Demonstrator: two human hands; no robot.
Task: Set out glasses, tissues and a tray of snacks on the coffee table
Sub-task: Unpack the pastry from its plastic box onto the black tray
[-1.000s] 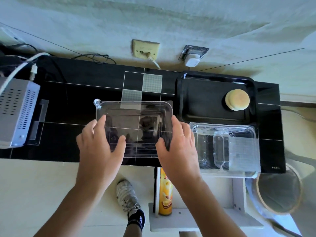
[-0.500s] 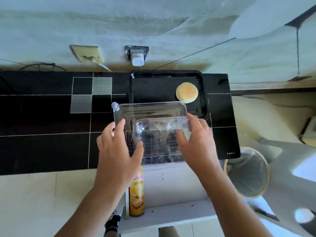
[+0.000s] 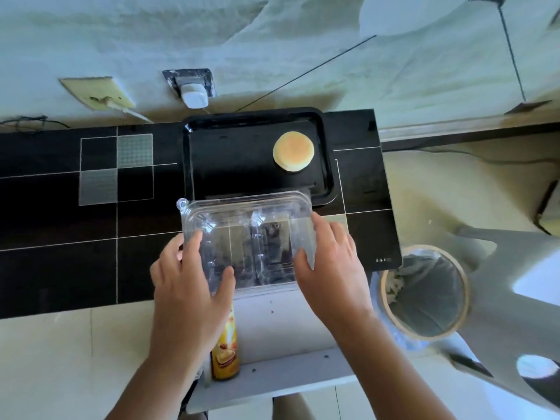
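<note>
A clear plastic lid [image 3: 242, 213] lies over a clear plastic snack container [image 3: 260, 259] at the near right edge of the black coffee table [image 3: 60, 237]. My left hand [image 3: 188, 286] grips the lid's left side and my right hand [image 3: 330, 262] grips its right side. Just behind them stands a black tray [image 3: 236, 165] holding one round golden bun [image 3: 293, 150] in its right part. The container shows no snack inside.
A yellow snack can [image 3: 225, 353] stands on a white shelf [image 3: 288, 359] below the table edge. A lined waste bin [image 3: 424, 292] sits to the right. On the wall behind are a socket plate [image 3: 97, 93] and a white plug [image 3: 194, 95].
Both hands carried the clear lid from the table's middle to the right and set it over the clear container. The view shifted right with them.
</note>
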